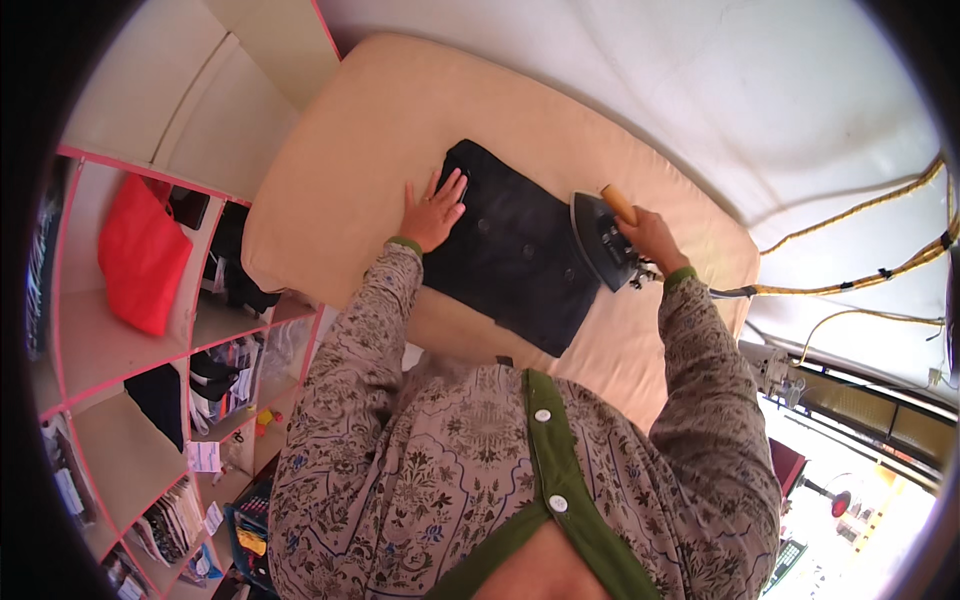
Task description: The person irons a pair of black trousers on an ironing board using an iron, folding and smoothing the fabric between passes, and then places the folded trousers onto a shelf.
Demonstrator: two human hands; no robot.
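A dark, buttoned garment (517, 247) lies folded flat on a padded ironing table (360, 142) with a beige cloth cover. My left hand (435, 210) rests palm down on its left edge, fingers spread. My right hand (654, 238) grips the wooden handle of a steam iron (600, 238). The iron stands at the garment's right edge, its tip pointing away from me. How much of its soleplate touches the cloth cannot be told. Several round buttons show faintly along the garment's middle.
A yellow-and-black cord (832, 287) runs from the iron to the right along the white wall (787, 97). Pink-edged shelves (97, 315) on the left hold a red bag (142, 259) and folded goods. A motor-like grey unit (769, 367) sits beyond the table's right end.
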